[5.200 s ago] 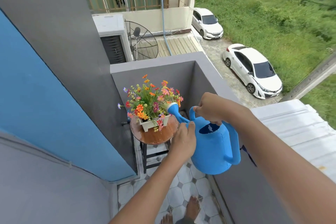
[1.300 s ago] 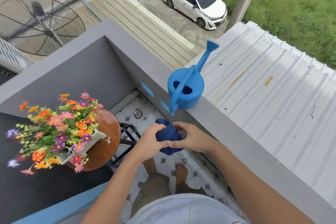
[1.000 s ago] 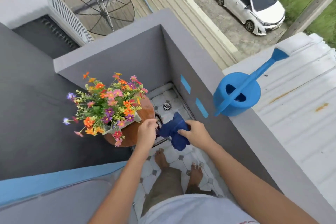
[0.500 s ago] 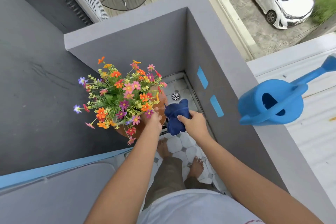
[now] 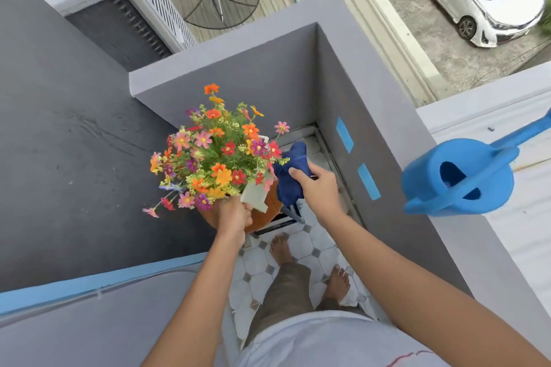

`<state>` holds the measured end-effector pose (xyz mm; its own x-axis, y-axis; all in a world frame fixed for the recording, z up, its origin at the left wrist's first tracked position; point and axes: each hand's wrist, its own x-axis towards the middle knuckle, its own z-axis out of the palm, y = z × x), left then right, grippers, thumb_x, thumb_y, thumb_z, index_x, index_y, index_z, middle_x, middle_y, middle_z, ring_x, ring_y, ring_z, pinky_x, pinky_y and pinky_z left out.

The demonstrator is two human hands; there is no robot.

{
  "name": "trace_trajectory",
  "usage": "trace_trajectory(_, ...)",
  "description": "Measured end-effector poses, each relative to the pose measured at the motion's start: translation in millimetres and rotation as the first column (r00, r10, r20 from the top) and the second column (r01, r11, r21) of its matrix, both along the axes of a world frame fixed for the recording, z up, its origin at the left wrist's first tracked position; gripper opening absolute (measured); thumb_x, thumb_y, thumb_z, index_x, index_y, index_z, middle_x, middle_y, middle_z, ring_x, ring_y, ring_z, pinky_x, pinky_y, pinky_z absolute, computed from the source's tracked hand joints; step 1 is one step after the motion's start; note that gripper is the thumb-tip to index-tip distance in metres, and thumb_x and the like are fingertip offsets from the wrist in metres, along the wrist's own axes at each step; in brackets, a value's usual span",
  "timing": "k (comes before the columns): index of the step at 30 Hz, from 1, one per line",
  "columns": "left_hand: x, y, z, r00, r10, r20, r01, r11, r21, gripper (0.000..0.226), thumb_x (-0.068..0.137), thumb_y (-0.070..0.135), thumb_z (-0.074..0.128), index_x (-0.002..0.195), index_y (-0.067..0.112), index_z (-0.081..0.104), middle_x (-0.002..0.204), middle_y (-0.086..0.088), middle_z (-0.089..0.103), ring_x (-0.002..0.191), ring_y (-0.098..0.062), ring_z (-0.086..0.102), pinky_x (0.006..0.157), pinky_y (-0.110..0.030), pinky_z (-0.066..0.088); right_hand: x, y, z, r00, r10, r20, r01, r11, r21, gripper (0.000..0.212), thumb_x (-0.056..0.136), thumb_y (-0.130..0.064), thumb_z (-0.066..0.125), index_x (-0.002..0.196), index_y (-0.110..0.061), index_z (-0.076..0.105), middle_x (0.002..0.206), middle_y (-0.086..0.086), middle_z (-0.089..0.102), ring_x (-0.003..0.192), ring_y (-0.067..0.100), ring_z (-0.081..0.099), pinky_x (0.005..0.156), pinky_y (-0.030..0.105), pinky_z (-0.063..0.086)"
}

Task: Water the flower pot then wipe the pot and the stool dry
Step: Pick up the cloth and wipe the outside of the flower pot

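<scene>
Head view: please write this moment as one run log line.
phase: wiping | left hand: holds white flower pot | right hand: holds dark blue cloth | blue watering can: on ledge

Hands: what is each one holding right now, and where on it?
The left hand grips the white flower pot at its near edge. The right hand holds the bunched blue cloth by its right side, beside the pot.
</scene>
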<state>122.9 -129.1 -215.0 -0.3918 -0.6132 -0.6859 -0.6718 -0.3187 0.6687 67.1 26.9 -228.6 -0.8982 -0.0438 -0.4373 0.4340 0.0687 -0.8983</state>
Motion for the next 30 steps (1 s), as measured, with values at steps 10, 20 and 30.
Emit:
trace_trajectory(10,25.4,17.1,87.9,0.956,-0.229,-0.183,0.264,0.944,0.197,0.024,0.100,0.015,0.033,0.084,0.008,0.050,0.060,-0.005,0.041,0.040,-0.008,0.023,0.033,-0.018,0.017,-23.5,-8.6,47.1,0.925,-0.118,-0.361,0.198,0.961,0.193,0.024,0.088,-0.016,0.069,0.111,-0.023,0.066,0.091,0.000,0.047,0.072,0.001,0.046,0.064,0.016,0.035)
trace_trajectory(20,7.8,28.0,133.4,0.944,-0.220,-0.245,0.254,0.960,0.117,0.023,0.101,0.019,0.034,0.086,0.009,0.049,0.048,0.001,0.041,0.034,-0.007,0.027,0.032,-0.018,0.017,63.3,-12.0,76.3,0.745,0.149,-0.650,-0.094,0.988,0.118,0.046,0.092,-0.019,0.069,0.136,-0.010,0.058,0.102,0.003,0.050,0.094,0.008,0.052,0.081,0.016,0.040)
trace_trajectory(30,24.6,50.4,160.0,0.872,-0.279,-0.401,0.366,0.917,0.157,0.023,0.097,0.010,0.036,0.076,0.015,0.039,0.051,0.002,0.033,0.040,-0.009,0.019,0.032,-0.020,0.016,-25.8,24.7,112.4,0.762,-0.179,-0.623,0.288,0.954,0.078,0.039,0.095,-0.011,0.061,0.134,-0.008,0.058,0.101,0.005,0.047,0.081,0.001,0.045,0.074,0.014,0.039)
